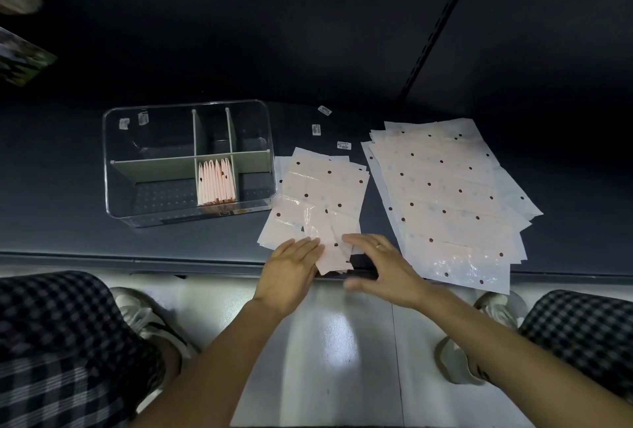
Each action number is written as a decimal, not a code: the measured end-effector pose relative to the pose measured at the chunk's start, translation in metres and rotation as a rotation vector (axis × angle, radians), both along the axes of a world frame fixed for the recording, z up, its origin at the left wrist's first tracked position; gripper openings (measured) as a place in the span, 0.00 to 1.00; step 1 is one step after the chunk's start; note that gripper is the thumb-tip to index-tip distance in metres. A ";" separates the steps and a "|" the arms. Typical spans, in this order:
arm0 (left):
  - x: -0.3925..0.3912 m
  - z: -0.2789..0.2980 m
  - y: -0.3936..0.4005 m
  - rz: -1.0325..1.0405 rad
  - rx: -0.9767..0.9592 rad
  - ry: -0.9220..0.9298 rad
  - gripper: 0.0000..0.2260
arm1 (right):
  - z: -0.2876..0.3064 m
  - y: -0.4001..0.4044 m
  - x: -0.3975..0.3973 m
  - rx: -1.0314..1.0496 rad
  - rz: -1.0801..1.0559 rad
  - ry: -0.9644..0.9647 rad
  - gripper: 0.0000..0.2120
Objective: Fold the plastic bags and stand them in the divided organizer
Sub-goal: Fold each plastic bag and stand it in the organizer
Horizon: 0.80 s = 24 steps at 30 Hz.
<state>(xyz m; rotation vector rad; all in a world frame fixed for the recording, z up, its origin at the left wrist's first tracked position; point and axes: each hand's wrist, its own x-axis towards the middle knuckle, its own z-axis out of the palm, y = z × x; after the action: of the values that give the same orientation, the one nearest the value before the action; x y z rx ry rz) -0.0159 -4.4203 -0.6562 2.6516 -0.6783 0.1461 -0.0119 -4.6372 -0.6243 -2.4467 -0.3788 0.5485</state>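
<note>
A clear organizer (189,163) sits on a dark shelf (68,229). Grey walls split it into boxes. Pink folded bags (216,181) stand up in the middle front box.

At 3 o'clock from the organizer lies a small pile of half-folded bags (318,201), pink with dark dots. Further out at 3 o'clock is a big pile of flat bags (445,194).

The left hand (291,266) lies flat with straight fingers, pressing the near edge of the small pile. The right hand (380,263) is spread over the same edge, at 3 o'clock from the left hand. It looks blurry, so I cannot tell if it touches the bags.
</note>
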 end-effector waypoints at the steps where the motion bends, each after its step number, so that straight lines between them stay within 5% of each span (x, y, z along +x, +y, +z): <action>1: 0.000 0.000 0.000 0.006 -0.023 0.021 0.19 | -0.004 -0.001 0.002 -0.094 0.139 -0.029 0.43; 4: -0.001 -0.003 0.002 0.007 -0.060 0.101 0.17 | -0.016 0.009 0.009 -0.211 0.251 -0.142 0.40; 9: 0.006 -0.005 0.003 0.080 -0.182 0.197 0.12 | -0.018 0.035 0.025 0.151 -0.195 -0.030 0.06; 14: 0.017 -0.010 -0.002 0.344 -0.308 0.328 0.09 | -0.011 0.045 0.040 0.217 -0.411 0.136 0.13; 24: 0.026 -0.009 -0.016 0.674 -0.221 0.416 0.07 | -0.013 0.060 0.049 0.040 -0.566 0.188 0.05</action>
<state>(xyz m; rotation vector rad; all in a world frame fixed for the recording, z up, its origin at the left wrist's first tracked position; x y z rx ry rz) 0.0101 -4.4361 -0.6650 2.4688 0.3533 -0.1382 0.0370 -4.5769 -0.6371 -2.2915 0.3692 0.5030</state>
